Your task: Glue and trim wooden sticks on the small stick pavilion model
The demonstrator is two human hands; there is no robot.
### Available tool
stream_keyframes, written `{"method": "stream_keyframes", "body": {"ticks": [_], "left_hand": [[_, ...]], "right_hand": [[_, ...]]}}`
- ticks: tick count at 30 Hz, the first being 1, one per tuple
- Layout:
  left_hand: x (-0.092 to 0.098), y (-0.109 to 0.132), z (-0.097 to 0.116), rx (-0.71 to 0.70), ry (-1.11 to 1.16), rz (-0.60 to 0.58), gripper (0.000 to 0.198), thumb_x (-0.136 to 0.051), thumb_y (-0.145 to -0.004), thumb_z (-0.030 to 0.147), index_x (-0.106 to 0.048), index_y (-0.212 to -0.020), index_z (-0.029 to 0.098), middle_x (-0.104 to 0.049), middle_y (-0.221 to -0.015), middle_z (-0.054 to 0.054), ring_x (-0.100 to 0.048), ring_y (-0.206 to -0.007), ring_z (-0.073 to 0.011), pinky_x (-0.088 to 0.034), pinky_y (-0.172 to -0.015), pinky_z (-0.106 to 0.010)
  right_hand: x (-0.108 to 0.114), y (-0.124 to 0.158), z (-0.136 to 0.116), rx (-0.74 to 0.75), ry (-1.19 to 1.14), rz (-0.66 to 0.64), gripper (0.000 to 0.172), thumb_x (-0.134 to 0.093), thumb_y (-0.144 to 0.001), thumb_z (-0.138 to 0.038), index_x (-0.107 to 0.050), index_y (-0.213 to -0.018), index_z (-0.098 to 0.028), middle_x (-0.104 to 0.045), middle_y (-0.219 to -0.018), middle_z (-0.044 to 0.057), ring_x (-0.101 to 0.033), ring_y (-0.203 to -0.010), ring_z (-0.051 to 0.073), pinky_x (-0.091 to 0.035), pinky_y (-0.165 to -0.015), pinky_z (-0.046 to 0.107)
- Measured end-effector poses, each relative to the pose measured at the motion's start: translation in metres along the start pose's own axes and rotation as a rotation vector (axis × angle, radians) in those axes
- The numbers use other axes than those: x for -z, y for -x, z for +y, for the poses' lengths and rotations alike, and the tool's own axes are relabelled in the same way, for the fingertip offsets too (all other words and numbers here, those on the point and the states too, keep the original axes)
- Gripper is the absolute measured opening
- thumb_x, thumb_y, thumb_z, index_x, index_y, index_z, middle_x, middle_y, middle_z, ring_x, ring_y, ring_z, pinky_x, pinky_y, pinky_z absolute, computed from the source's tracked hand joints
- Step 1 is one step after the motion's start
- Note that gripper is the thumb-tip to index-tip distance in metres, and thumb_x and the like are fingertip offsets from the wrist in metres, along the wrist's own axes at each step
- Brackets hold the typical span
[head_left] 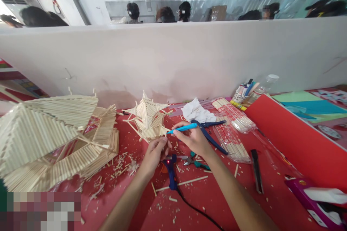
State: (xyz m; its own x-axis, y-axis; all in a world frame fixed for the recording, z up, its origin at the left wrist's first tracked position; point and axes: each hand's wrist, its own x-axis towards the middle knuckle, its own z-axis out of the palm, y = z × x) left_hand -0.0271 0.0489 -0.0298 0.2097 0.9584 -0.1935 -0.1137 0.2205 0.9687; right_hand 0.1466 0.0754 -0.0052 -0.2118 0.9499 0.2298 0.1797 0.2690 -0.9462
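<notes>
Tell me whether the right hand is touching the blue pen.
Touching. The head view shows the right hand gripping the blue pen, its shaft held between thumb and fingers.

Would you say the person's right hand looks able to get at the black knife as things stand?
Probably yes: the black knife lies uncovered to the right of the right hand, with nothing blocking the way over it, though that hand is holding a blue pen-like tool.

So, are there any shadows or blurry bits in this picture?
In the head view, soft shadows fall on the pale partition behind the small stick model; same view, the blue pen looks fairly clear; same view, the lower-left corner is coarse pixel blocks.
</notes>
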Motion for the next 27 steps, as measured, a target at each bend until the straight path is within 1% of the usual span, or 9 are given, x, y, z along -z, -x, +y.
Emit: {"method": "stream_keyframes", "body": {"ticks": [4,9,11,16,20,23,25,27], "left_hand": [[-0.001,0.001,0.001,0.007,0.0,0.004,0.047,-0.062,-0.08,0.062,-0.061,-0.069,0.017,-0.044,-0.051,0.005,-0.032,-0.044,-0.0075,-0.022,-0.043,-0.021],[-0.001,0.0,0.0,0.003,0.0,-0.002,0.047,-0.061,-0.08,0.063,-0.061,-0.069,0.017,-0.044,-0.051,0.005,-0.032,-0.044,-0.0071,-0.023,-0.043,-0.02],[-0.001,0.0,-0.001,0.001,0.003,-0.002,0.047,-0.061,-0.08,0.063,-0.061,-0.069,0.017,-0.044,-0.051,0.005,-0.032,-0.043,-0.007,-0.022,-0.043,-0.02],[-0.001,0.0,-0.002,0.002,0.009,0.009,0.046,-0.062,-0.08,0.061,-0.061,-0.069,0.017,-0.045,-0.051,0.005,-0.032,-0.043,-0.0069,-0.022,-0.043,-0.02],[-0.001,0.0,-0.001,-0.008,0.013,0.013,0.045,-0.062,-0.081,0.06,-0.061,-0.069,0.017,-0.044,-0.051,0.005,-0.033,-0.044,-0.0069,-0.023,-0.044,-0.02],[-0.001,0.0,-0.002,-0.015,0.021,0.012,0.045,-0.062,-0.081,0.059,-0.061,-0.068,0.016,-0.044,-0.05,0.005,-0.032,-0.044,-0.0071,-0.023,-0.044,-0.02],[-0.002,0.0,-0.003,-0.024,0.023,0.014,0.044,-0.061,-0.082,0.058,-0.061,-0.068,0.016,-0.043,-0.05,0.005,-0.032,-0.044,-0.0073,-0.022,-0.044,-0.021],[-0.003,0.001,-0.005,-0.036,0.019,0.011,0.044,-0.06,-0.083,0.057,-0.061,-0.068,0.016,-0.044,-0.049,0.005,-0.032,-0.044,-0.0074,-0.021,-0.044,-0.021]], "right_hand": [[-0.001,0.0,0.0,0.001,0.022,-0.009,0.017,-0.066,-0.089,-0.04,-0.07,-0.094,-0.024,-0.073,-0.09,0.003,-0.069,-0.085,0.022,-0.053,-0.071,0.033],[0.005,-0.001,0.002,0.0,0.035,-0.018,0.016,-0.065,-0.089,-0.039,-0.069,-0.092,-0.023,-0.072,-0.081,0.001,-0.067,-0.075,0.019,-0.051,-0.068,0.032],[0.012,-0.001,0.003,-0.005,0.033,-0.024,0.017,-0.064,-0.089,-0.039,-0.069,-0.091,-0.023,-0.071,-0.081,0.002,-0.066,-0.075,0.019,-0.051,-0.067,0.031],[0.035,-0.002,0.001,-0.01,0.131,-0.021,0.018,-0.061,-0.092,-0.039,-0.069,-0.091,-0.023,-0.071,-0.09,0.003,-0.066,-0.086,0.021,-0.051,-0.071,0.032],[0.048,-0.002,0.003,0.028,0.246,-0.034,0.021,-0.055,-0.096,-0.038,-0.07,-0.102,-0.025,-0.073,-0.093,0.003,-0.067,-0.087,0.022,-0.051,-0.078,0.035],[0.047,-0.001,0.01,0.044,0.411,-0.104,0.022,-0.051,-0.096,-0.024,-0.07,-0.108,-0.026,-0.075,-0.1,0.005,-0.069,-0.093,0.023,-0.05,-0.083,0.035],[0.041,-0.001,0.016,0.049,0.536,-0.181,0.024,-0.052,-0.094,-0.016,-0.07,-0.107,-0.025,-0.075,-0.102,0.006,-0.069,-0.095,0.024,-0.049,-0.082,0.035],[0.034,0.0,0.024,0.059,0.654,-0.252,0.022,-0.056,-0.092,-0.014,-0.07,-0.105,-0.024,-0.074,-0.101,0.008,-0.068,-0.094,0.025,-0.047,-0.08,0.034]]}}
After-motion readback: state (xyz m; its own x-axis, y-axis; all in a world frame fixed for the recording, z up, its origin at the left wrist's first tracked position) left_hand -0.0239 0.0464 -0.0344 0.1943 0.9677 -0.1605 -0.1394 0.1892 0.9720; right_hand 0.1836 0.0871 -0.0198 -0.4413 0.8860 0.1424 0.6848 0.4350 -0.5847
